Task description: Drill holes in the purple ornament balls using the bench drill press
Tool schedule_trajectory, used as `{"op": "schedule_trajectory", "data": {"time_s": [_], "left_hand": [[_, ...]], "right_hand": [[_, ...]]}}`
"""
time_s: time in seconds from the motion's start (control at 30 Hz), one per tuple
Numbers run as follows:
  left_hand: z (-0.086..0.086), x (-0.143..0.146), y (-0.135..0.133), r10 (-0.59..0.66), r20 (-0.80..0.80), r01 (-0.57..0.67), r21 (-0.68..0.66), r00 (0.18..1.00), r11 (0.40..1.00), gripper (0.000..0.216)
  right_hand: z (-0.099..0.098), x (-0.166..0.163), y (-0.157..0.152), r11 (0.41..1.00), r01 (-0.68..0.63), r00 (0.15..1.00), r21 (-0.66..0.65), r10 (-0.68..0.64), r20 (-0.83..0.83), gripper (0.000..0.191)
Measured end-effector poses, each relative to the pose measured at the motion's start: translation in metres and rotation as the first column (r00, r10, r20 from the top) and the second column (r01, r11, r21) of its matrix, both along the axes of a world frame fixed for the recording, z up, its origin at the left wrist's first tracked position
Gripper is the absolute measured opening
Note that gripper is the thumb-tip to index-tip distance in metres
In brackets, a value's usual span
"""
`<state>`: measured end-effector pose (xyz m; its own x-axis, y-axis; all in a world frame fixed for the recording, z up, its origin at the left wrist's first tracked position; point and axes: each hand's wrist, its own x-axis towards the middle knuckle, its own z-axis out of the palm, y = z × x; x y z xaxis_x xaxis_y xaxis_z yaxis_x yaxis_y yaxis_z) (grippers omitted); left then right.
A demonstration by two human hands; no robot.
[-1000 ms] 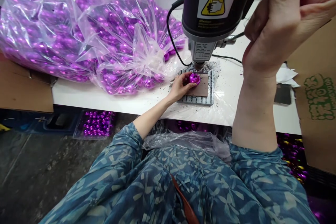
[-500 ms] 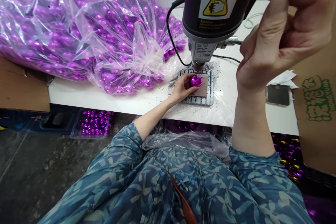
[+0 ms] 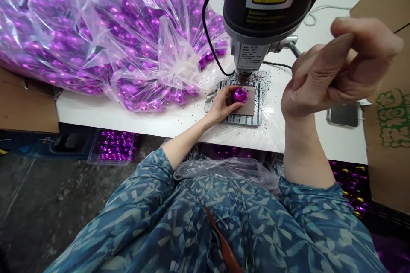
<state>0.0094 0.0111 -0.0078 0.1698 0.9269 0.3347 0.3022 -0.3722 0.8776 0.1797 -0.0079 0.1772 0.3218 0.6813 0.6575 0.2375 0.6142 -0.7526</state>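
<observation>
My left hand [image 3: 221, 104] pinches a shiny purple faceted ball [image 3: 241, 95] between thumb and fingers. The ball rests on a flat brown board [image 3: 248, 108] on the slotted metal base [image 3: 259, 113] of a bench drill press [image 3: 250, 53]. The drill's tip meets the top of the ball; whether it has gone in is too small to tell. My right hand [image 3: 326, 72] is raised at the drill's right side, fingers curled around the end of the metal feed lever [image 3: 292, 46]. The lever's grip is hidden inside the hand.
A big clear bag [image 3: 128, 47] of purple balls covers the table's left. Dark shavings surround the base. A phone [image 3: 344, 115] lies at right beside a cardboard box [image 3: 389, 94]. Another box [image 3: 27, 104] stands left. Below is a clear bin [image 3: 117, 147] of purple pieces. A black cable [image 3: 205, 25] loops beside the drill.
My right hand has come down somewhat, with the lever tilting lower. My left hand keeps its hold on the ball at the same spot. The view has shifted slightly.
</observation>
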Motion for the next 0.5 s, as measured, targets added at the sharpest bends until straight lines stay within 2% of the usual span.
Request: {"op": "schedule_trajectory", "data": {"time_s": [0.23,0.4,0.5], "left_hand": [[0.004,0.000,-0.001,-0.004,0.006,0.004,-0.017,1.000,1.000,0.061],[0.006,0.001,-0.003,0.000,0.019,0.001,-0.039,1.000,0.999,0.061],[0.007,0.002,-0.003,-0.004,0.028,0.005,-0.038,1.000,0.999,0.059]], "right_hand": [[-0.030,0.013,0.012,0.998,-0.002,0.995,0.067,-0.005,0.103,0.075],[-0.054,0.018,0.021,0.994,0.033,0.987,0.101,-0.048,0.150,0.080],[-0.047,0.014,0.014,0.998,0.028,0.986,0.063,-0.038,0.165,0.087]]}}
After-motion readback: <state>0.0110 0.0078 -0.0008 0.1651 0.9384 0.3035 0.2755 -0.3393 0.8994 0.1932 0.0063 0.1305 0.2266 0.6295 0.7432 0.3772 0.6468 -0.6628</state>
